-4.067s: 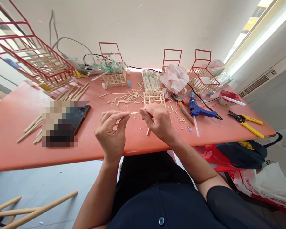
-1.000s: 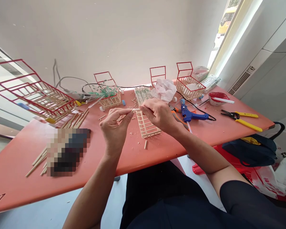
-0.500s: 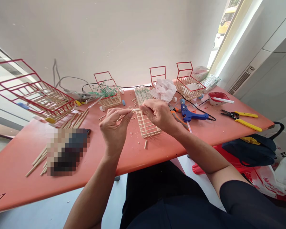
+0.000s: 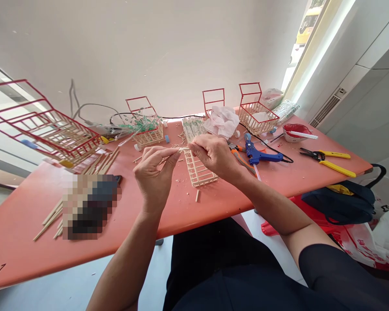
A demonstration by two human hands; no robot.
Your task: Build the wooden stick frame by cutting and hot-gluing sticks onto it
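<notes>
Both hands have shifted farther over the table [image 4: 142,248] since four seconds ago: the crate's near end, hidden then, now shows. Pale stick [image 4: 184,149] sits between the two sets of fingertips, just above the crate's far end; contact with it cannot be told. Left hand [image 4: 155,170] pinches one end, thumb to forefinger; right hand [image 4: 214,154] grips the other, fingers curled in. Slatted crate [image 4: 199,168] lies below, partly behind the right hand. Loose peg [image 4: 197,195] just off its near end. Right: orange-handled pliers [image 4: 244,161], blue glue gun [image 4: 262,155], then yellow cutters [image 4: 327,160]. Far: crumpled tissue [image 4: 223,122], bowl [image 4: 296,134] farther right. Left: bundled rods [image 4: 53,216].
</notes>
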